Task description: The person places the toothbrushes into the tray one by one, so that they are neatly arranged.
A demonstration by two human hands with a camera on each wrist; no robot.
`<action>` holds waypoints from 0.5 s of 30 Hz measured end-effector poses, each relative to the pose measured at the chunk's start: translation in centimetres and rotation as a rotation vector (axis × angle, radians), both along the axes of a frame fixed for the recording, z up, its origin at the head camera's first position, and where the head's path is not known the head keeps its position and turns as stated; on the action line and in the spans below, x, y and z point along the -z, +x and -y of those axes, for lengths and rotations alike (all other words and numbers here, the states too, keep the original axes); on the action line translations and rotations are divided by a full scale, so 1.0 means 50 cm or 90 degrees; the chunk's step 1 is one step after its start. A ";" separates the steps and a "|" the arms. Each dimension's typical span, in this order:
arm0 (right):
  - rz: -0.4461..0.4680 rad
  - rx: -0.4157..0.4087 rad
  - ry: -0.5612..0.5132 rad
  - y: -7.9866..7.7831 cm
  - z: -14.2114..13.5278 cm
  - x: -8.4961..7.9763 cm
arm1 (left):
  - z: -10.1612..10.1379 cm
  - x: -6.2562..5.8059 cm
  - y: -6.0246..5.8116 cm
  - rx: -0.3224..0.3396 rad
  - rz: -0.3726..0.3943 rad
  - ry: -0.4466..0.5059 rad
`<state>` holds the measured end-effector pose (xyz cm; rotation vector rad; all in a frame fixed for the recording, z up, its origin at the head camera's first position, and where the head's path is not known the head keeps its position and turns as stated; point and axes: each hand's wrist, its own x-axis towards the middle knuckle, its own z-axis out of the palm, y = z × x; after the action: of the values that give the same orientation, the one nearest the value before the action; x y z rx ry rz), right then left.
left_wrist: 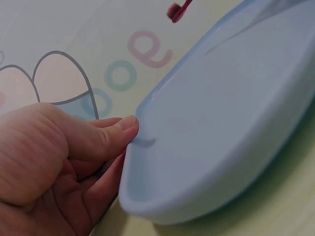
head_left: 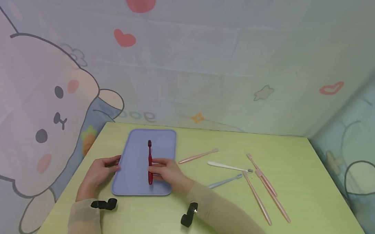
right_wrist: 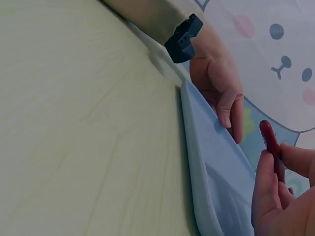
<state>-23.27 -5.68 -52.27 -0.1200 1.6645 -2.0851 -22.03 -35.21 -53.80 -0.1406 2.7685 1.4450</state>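
Note:
A dark red toothbrush [head_left: 150, 160] is pinched between the thumb and fingers of my right hand [head_left: 170, 171], over the blue tray [head_left: 132, 180]. Its bristle head points toward the far side of the tray. In the right wrist view the handle end of the toothbrush [right_wrist: 268, 135] sticks up from the fingers, clear of the tray. My left hand [head_left: 100, 172] grips the tray's left edge, its thumb on the rim and its other fingers at the outer side, as the left wrist view also shows. The bare tray floor [left_wrist: 206, 108] shows there.
Right of the tray lie a pink toothbrush [head_left: 198, 156], a white toothbrush [head_left: 226, 166] and a blue toothbrush [head_left: 223, 182]. Farther right, several more pink toothbrushes [head_left: 257, 198] lie loosely together. A printed cloth [head_left: 208, 62] hangs behind the yellow-green table [head_left: 315, 190].

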 end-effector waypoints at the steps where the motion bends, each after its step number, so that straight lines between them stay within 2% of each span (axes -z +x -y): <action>1: 0.000 0.005 -0.001 -0.001 0.012 0.001 | 0.001 -0.001 0.000 0.002 0.000 -0.001; 7: 0.004 0.032 0.011 -0.005 0.082 0.005 | 0.005 -0.002 0.002 -0.002 0.011 -0.001; 15: 0.009 0.080 0.038 -0.006 0.152 -0.007 | 0.001 -0.004 0.006 0.001 0.018 0.009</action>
<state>-23.56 -13.26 -51.92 0.0194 1.7649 -2.1186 -21.75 -35.27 -53.59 -0.1571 2.7359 1.4496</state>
